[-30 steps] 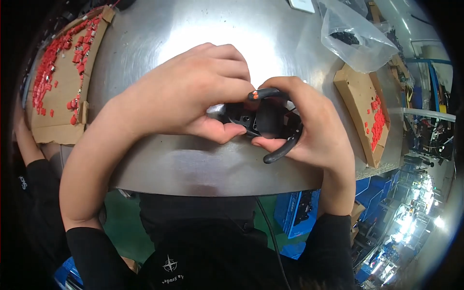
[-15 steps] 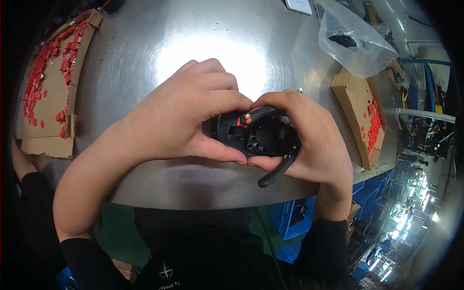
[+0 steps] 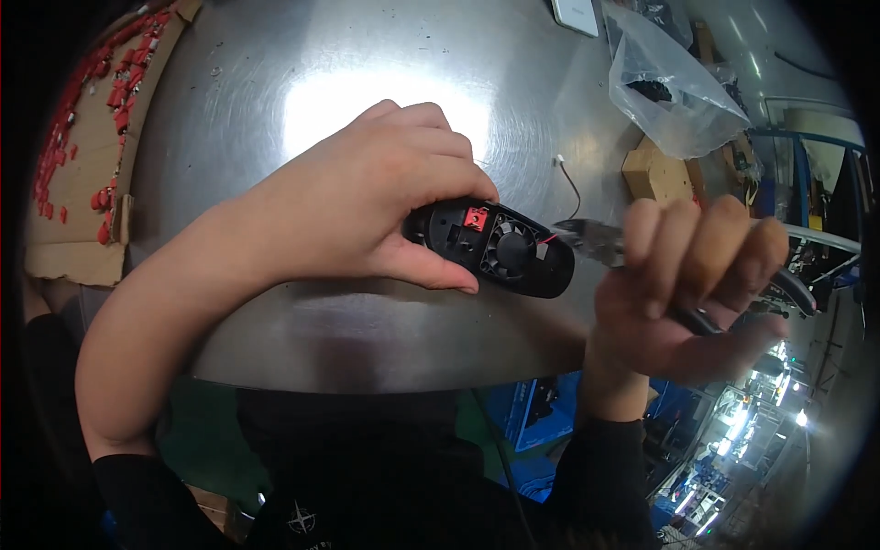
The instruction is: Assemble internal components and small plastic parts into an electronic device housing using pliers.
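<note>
My left hand (image 3: 403,188) is closed round one end of a long black plastic housing (image 3: 541,280), thumb on the near side and fingers on the far side. A small round black fan (image 3: 511,250) sits in the housing, and beside it is a red part (image 3: 476,218). My right hand (image 3: 687,284), blurred, grips a pair of pliers (image 3: 600,242) with metal jaws and black handles. The jaw tips are at the housing's right end, by a thin red wire (image 3: 549,238). A thin cable with a white plug (image 3: 561,159) sticks up behind them.
On the left lies a cardboard tray (image 3: 82,261) of small red parts. At the right are another cardboard box (image 3: 653,174) and a clear plastic bag (image 3: 678,115) with black items inside. A phone-like white object (image 3: 576,16) lies at the far edge of the metal table (image 3: 238,119).
My right hand has moved from the housing to the right, taking the pliers off it. The fan and red part now show fully. The cable with the white plug has come into view.
</note>
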`<state>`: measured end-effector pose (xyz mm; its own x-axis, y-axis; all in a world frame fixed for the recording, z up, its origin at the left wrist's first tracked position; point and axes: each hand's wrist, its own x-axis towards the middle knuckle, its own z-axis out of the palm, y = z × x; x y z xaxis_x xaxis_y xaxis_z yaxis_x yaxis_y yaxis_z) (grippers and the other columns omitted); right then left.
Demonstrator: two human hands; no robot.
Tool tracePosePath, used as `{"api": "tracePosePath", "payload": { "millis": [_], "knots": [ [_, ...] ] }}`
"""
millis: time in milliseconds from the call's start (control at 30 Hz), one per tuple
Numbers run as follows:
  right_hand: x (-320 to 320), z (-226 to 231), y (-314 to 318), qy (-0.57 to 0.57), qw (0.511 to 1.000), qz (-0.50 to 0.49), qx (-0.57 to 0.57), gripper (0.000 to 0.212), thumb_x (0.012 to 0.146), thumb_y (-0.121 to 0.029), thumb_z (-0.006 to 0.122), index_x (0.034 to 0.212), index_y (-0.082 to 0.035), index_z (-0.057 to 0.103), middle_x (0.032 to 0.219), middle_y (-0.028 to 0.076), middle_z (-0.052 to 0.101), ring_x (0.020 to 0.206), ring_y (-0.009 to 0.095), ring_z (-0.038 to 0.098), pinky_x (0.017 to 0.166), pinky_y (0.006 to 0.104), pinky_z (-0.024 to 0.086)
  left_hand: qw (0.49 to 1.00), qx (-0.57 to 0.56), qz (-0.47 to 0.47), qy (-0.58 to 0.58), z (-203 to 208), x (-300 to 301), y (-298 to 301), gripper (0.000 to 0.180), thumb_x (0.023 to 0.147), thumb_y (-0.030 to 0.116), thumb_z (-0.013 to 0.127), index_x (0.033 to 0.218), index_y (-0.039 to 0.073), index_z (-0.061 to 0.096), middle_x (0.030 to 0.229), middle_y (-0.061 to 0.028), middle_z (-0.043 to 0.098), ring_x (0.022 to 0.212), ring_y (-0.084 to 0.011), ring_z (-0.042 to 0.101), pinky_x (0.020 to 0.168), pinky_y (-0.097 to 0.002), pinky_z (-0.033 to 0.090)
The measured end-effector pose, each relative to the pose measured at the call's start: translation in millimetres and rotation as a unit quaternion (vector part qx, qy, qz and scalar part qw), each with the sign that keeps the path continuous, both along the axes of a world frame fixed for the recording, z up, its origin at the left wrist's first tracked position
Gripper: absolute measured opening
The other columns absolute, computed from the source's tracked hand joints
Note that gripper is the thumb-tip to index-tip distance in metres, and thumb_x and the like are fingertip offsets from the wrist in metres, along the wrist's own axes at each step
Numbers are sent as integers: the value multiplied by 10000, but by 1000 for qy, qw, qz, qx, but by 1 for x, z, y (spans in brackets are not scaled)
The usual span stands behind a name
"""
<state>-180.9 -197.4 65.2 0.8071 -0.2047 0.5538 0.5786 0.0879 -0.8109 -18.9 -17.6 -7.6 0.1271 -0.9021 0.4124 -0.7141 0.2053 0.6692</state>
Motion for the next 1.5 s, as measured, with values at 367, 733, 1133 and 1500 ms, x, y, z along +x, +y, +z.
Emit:
{"api": "tracePosePath", "payload": {
  "millis": [367, 733, 1133, 1500],
  "knots": [
    [24, -10, 30, 133, 990, -21, -48, 415, 1001, -420, 690, 1054, -143, 386, 749, 13, 448, 585, 115, 443, 603, 283, 409, 1000, -20, 19, -11, -7, 0, 0, 483, 738, 394, 886, 1084, 102, 717, 979, -55, 670, 1014, -286, 614, 917, -414, 465],
    [33, -17, 39, 132, 990, -12, -49, 379, 1009, -404, 674, 995, -151, 392, 710, -19, 387, 535, 96, 367, 544, 266, 321, 999, -24, 21, -12, -8, -1, 1, 455, 778, 455, 846, 1025, 90, 732, 951, -43, 698, 1007, -270, 627, 890, -410, 477],
    [26, -22, 43, 71, 989, 12, -128, 568, 892, -531, 804, 1048, -160, 402, 765, 2, 448, 593, 146, 503, 605, 312, 415, 999, -10, 40, 17, -7, -2, 7, 390, 757, 390, 850, 951, 77, 723, 903, -68, 702, 988, -289, 641, 891, -416, 488],
    [28, -27, 41, 79, 985, -65, -139, 921, 601, -773, 800, 1115, -126, 393, 811, 25, 473, 596, 145, 513, 605, 294, 435, 998, 14, 56, 0, -2, -10, 0, 384, 713, 311, 869, 989, 101, 703, 902, -41, 651, 965, -289, 589, 881, -427, 446]
  ]
}}
